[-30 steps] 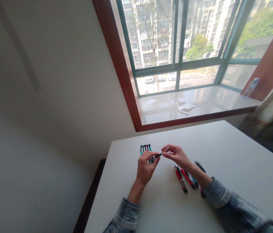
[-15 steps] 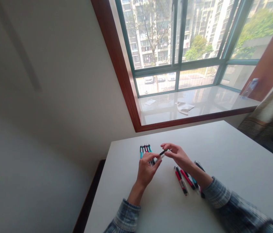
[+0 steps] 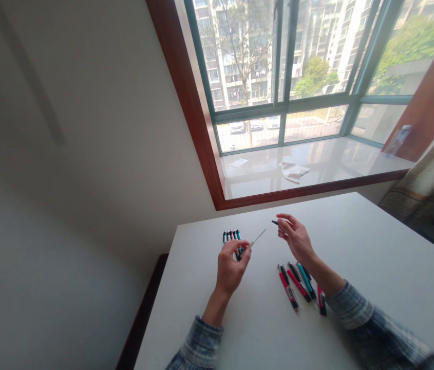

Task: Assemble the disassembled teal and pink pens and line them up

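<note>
Half a second ago both hands met on one pen; I now see them apart, the pen in two. Left hand [image 3: 231, 267] fingers pinch the pale thin part [image 3: 257, 239] above the row of pens [image 3: 231, 235]. Right hand [image 3: 297, 239] fingers pinch the small black tip [image 3: 275, 222] over the worktop [image 3: 355, 246]. Loose pens [image 3: 297, 281] lie by the right wrist.

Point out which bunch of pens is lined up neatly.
The row of pens beyond the left hand; the pile by the right sleeve lies fanned out loosely.
</note>
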Tool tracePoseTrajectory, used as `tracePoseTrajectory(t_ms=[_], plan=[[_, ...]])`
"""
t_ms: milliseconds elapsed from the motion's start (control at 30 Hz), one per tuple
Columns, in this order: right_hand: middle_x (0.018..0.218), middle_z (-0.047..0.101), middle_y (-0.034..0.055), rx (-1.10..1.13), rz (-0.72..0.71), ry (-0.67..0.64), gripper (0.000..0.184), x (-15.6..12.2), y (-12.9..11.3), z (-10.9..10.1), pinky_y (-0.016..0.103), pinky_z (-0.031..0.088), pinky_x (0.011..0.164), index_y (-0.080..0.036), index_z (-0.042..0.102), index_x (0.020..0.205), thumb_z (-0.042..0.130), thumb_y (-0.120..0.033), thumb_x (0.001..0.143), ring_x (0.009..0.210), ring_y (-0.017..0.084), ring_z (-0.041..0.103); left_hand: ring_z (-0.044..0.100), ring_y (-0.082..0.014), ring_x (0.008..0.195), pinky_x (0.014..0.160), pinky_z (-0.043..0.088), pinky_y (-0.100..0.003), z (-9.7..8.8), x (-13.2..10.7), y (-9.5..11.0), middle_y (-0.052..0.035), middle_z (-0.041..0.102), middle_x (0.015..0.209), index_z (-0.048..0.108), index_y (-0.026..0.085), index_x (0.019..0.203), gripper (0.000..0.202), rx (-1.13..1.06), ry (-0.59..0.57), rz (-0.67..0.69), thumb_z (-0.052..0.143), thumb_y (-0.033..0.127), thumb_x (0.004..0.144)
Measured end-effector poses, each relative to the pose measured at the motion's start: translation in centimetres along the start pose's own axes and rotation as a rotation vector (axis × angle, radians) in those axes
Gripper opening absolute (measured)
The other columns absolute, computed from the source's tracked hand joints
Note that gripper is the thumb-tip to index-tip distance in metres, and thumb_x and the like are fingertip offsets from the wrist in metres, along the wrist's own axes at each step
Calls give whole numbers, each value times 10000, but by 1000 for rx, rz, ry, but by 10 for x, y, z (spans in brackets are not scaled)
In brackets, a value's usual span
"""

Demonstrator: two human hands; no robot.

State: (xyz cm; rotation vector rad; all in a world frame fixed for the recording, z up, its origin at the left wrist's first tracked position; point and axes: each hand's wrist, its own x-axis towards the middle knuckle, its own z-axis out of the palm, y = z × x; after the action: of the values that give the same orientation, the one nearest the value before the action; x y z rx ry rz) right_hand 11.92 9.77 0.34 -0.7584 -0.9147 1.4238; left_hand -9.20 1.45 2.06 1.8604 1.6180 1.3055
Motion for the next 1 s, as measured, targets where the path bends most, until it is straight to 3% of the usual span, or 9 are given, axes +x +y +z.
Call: tracePoseTrajectory(t_ms=[133, 367, 633, 1000], plan=[[747, 618, -31, 23, 15, 23, 283, 1, -2, -1, 271, 435, 656, -234, 723, 870, 905, -372, 703, 654, 109, 493, 666, -204, 924, 850, 512, -340, 0, 0, 0, -17, 726, 941, 735, 258, 996, 120, -8, -11, -3, 662, 235, 904], [808, 677, 9, 83, 46, -21, 368, 4, -4, -3, 305, 491, 734, -243, 784, 1022, 899, -390, 705, 726, 134, 536, 661, -212, 943, 900, 509, -359, 1, 1, 0, -24, 720, 945, 737, 257, 979, 108, -13, -22, 14, 657, 240, 909], [809, 671, -3, 77, 30, -19, 310, 1, -8, -2, 294, 500, 730, -262, 753, 955, 902, -344, 696, 732, 142, 556, 670, -216, 950, 873, 535, -348, 1, 1, 1, -37, 725, 955, 745, 250, 974, 117, -3, -6, 19, 646, 249, 910], [967, 729, 39, 45, 48, 22, 325, 3, -2, -5, 328, 520, 802, -249, 794, 948, 897, -430, 699, 841, 169, 610, 668, -213, 948, 879, 532, -349, 2, 1, -2, -37, 722, 951, 742, 244, 975, 115, 10, -9, 18, 645, 243, 915]])
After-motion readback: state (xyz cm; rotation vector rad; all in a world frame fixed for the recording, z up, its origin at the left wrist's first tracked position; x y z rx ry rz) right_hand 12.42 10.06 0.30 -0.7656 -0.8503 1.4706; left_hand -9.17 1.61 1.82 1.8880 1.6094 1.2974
